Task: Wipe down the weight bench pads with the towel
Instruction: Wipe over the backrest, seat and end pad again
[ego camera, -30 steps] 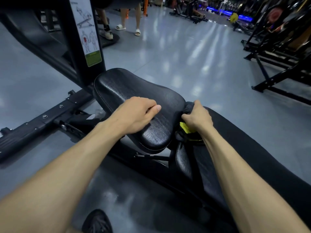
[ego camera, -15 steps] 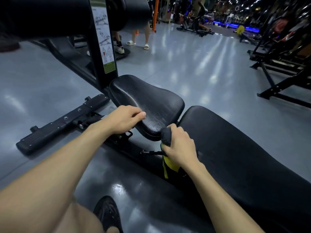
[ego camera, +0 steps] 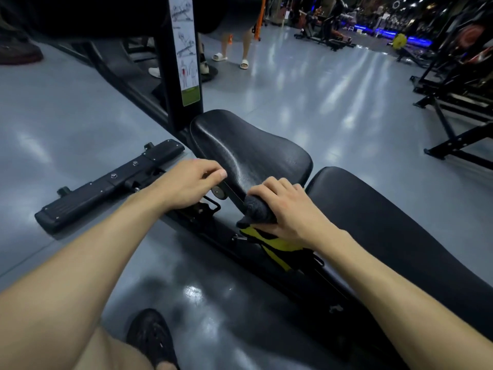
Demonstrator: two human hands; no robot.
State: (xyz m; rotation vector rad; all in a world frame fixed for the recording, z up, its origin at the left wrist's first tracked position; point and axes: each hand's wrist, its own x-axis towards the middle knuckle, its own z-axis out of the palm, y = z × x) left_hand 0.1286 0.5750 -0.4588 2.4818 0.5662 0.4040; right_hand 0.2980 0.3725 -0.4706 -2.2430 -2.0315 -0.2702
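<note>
The black seat pad (ego camera: 256, 153) of the weight bench tilts up in the middle of the head view. The long black back pad (ego camera: 386, 228) stretches away to the lower right. My right hand (ego camera: 290, 212) grips a bunched dark grey towel (ego camera: 256, 210) and presses it against the near edge of the seat pad, above a yellow strap (ego camera: 274, 245). My left hand (ego camera: 192, 182) sits at the seat pad's left edge with curled fingers; I cannot tell whether it grips the rim.
A black upright post with an instruction sticker (ego camera: 186, 49) stands behind the seat. A black floor bar (ego camera: 106, 185) lies to the left. My shoe (ego camera: 152, 340) is at the bottom. Two people's legs (ego camera: 234, 52) stand beyond the post. Dark machine frames (ego camera: 453, 102) fill the right.
My right hand has carried the towel from the gap between the pads down and along the seat pad's near edge. My left hand slid off the seat top to its left edge.
</note>
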